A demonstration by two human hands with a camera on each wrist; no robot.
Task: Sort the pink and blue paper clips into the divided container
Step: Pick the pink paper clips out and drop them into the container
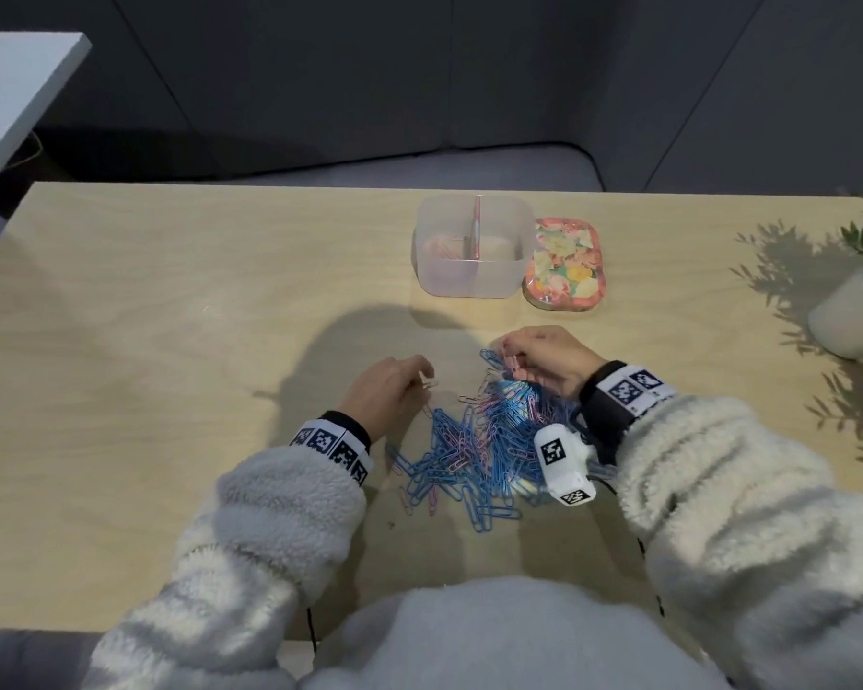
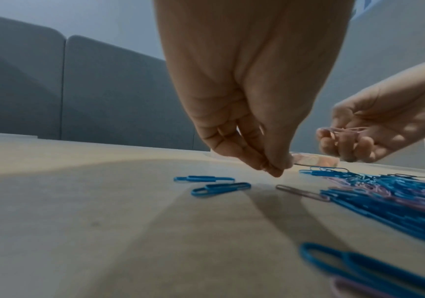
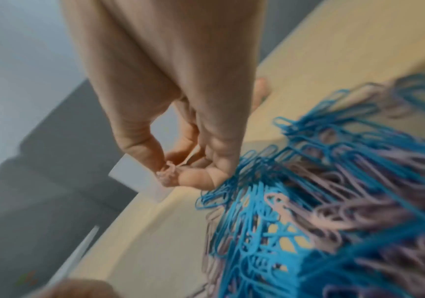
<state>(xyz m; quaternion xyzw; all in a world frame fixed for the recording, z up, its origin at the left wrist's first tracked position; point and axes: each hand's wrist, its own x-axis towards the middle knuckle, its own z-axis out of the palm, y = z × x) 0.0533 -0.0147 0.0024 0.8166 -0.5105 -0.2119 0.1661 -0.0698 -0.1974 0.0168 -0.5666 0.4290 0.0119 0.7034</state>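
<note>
Right hand (image 1: 544, 358) fingers grasp a bunch of pink clips (image 2: 346, 131), partly hidden; left hand (image 1: 387, 393) fingers pinch something tiny, indistinct; right-wrist view of the clip pile (image 1: 479, 450) blurred

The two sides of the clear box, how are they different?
The left compartment of the divided container holds a few pink paper clips; the right compartment looks empty. The left one is nearer the table's middle, the right one nearer the flowery lid. Both are clear plastic, open-topped, split by one pink-edged divider.
</note>
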